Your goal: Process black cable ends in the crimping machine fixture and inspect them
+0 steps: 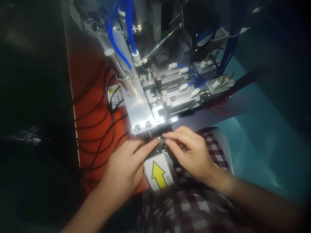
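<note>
My left hand [125, 160] lies at the machine's front edge, with one digit stretched out to a tiny part [160, 139] at a small dark fixture [159, 150]. Its other fingers extend beside the metal plate [141, 113], partly out of sight. From the other side my right hand [190, 150] reaches in, thumb and forefinger drawn together around the tiny part. What that part is cannot be made out. Just below the fingertips sits a white label plate with a yellow arrow [159, 174].
Above the hands stands a machine with pneumatic cylinders [182, 100], blue air hoses [113, 35] and a metal post [115, 63]. Black cables [111, 118] cross the orange-red surface [91, 97] on the left, near a warning label [114, 97]. Checkered clothing [184, 207] shows below.
</note>
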A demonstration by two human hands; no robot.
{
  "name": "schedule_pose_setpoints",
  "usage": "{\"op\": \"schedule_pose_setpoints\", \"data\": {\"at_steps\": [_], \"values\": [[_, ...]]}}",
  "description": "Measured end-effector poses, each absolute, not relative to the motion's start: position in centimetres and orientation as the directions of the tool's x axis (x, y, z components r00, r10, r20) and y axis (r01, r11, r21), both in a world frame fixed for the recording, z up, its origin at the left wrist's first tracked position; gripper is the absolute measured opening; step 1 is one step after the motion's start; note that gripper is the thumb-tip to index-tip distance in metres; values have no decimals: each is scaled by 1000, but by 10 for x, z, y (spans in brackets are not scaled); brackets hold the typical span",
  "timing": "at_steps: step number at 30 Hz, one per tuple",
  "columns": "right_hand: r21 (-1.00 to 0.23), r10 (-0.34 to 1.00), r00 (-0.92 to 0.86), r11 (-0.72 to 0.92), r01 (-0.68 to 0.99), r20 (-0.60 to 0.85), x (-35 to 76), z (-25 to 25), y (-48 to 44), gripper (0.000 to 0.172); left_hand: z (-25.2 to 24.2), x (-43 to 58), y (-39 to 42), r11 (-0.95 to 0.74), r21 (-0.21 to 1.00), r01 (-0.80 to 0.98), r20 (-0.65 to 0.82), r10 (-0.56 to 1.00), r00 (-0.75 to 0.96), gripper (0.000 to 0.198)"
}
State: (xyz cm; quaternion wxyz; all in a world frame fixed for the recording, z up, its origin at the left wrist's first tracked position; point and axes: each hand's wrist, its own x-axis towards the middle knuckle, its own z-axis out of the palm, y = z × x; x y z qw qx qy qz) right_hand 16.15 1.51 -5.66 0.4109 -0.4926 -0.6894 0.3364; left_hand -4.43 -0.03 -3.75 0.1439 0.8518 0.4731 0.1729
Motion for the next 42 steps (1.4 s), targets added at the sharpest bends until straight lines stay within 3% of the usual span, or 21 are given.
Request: {"op": "schedule_pose_setpoints", "data": {"at_steps": [11, 23, 37, 42], "values": [[-736, 875, -276, 484, 474, 397, 166, -58, 13, 19, -34, -42, 2, -520, 400, 755, 155, 850, 504, 40], [-907, 982, -137, 175, 383, 131, 157, -56, 21, 6, -32, -43, 2, -513, 393, 763, 155, 855, 495, 41], [-801, 939, -269, 326, 502, 213, 149, -53, 25, 11, -32, -41, 2, -517, 389, 762, 158, 853, 498, 38], [-841, 966, -203, 242, 484, 161, 148, -51, 24, 10, -32, -43, 2, -511, 394, 764, 155, 856, 493, 40]]}}
